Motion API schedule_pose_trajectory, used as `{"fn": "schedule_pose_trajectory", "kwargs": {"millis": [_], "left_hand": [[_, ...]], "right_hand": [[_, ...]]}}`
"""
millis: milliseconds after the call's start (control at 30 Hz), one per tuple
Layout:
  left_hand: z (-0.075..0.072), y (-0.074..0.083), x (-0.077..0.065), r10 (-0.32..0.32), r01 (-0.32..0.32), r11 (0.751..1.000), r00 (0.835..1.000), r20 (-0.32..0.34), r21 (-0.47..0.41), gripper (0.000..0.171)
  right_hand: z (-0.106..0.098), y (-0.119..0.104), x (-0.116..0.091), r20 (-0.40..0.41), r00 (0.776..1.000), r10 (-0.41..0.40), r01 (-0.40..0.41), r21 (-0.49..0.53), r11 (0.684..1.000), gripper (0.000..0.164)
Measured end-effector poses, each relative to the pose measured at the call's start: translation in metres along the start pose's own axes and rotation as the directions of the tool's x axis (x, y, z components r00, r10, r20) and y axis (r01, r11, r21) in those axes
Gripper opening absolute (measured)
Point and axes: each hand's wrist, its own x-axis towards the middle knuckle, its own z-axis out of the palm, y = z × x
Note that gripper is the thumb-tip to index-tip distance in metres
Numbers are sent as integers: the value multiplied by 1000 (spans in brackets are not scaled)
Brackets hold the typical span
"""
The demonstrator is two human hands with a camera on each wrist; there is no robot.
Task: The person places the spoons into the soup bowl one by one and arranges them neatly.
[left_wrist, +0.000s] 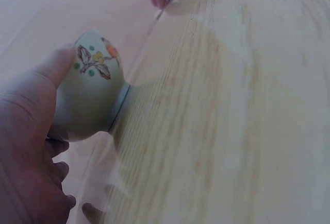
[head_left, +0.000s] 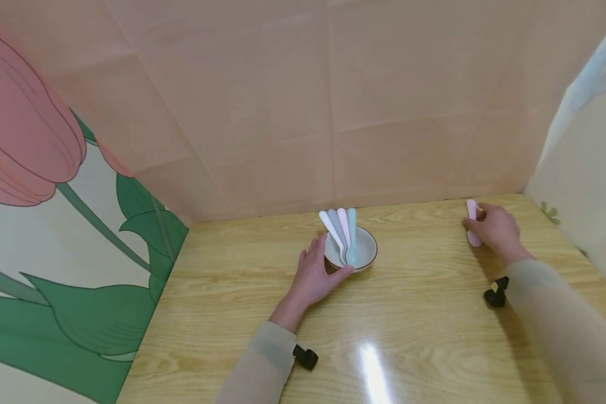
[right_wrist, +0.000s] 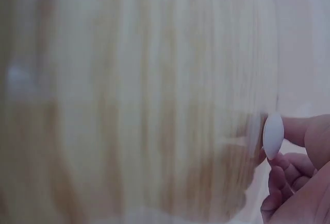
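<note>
A white bowl (head_left: 366, 247) with a dark rim stands near the back of the table; in the left wrist view a flower pattern shows on the outside of the bowl (left_wrist: 95, 80). Several spoons lean in it, handles up: a white one (head_left: 330, 225), a grey one, a pink one and a pale teal one (head_left: 352, 224). My left hand (head_left: 310, 275) holds the bowl's left side, thumb along the near wall. Far to the right, my right hand (head_left: 497, 227) pinches a pink spoon (head_left: 472, 210) at the tabletop. The right wrist view shows one rounded end of that spoon (right_wrist: 274, 135) among the fingers.
The wood-grain table (head_left: 222, 292) meets a pinkish-tan covering (head_left: 262, 112) at the back. On the left is a panel with printed tulips and leaves (head_left: 96, 314), and a pale printed wall (head_left: 586, 185) borders the right side. Light reflects off the table's front.
</note>
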Motion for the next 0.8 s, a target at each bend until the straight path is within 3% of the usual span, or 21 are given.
{"fn": "schedule_pose_trajectory", "kwargs": {"millis": [233,500,800], "left_hand": [[0,0,0,4,-4,1000,1000,-6,-3,107],[-1,2,1,-13,13,1000,1000,1,7,107],[-1,3,2,-10,10,1000,1000,5,7,108]], "right_hand": [[-1,-11,-4,-3,1000,24,-24,-17,1000,62],[-1,-20,-6,-51,998,-48,44,-69,997,51],[-1,-27,-6,-15,998,-64,62,-95,994,56]]}}
